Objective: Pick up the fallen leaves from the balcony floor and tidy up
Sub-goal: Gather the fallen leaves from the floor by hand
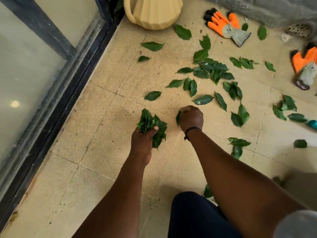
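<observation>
My left hand grips a bunch of green leaves just above the tan tiled floor. Beside it, my right hand is curled with its back to the camera and pinches a single leaf that hangs at its left side. Several more green leaves lie scattered on the tiles beyond and to the right, the densest cluster sitting further out. One lone leaf lies just ahead of my hands.
A cream ribbed pot stands at the back. An orange and grey glove lies near the stone wall, and a second glove lies at the right edge. A black-framed glass door runs along the left. My dark-clad knee is below.
</observation>
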